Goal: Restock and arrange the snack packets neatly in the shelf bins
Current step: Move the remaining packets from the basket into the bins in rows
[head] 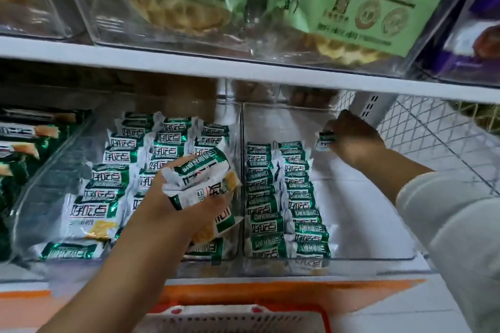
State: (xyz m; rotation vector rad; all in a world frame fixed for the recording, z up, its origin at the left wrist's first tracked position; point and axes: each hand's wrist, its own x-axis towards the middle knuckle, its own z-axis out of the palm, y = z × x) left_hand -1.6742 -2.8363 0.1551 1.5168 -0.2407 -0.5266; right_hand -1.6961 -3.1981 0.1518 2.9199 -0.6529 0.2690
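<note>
Currently, a bundle of snack packets (200, 181) is gripped by the left hand (165, 197) at centre frame, fingers curled round it, over the divide between two clear bins; a single packet (324, 139) is pinched by the fingers of the right hand (357, 143), right of centre, at the back of the right bin (378, 219); two neat rows of packets (281, 197) are lined along that bin's left side; the left bin (48, 186) is filled with like packets; green biscuit bags (365, 3) are seen at upper right; a red-rimmed basket (238, 319) is cut off at the bottom edge.
</note>
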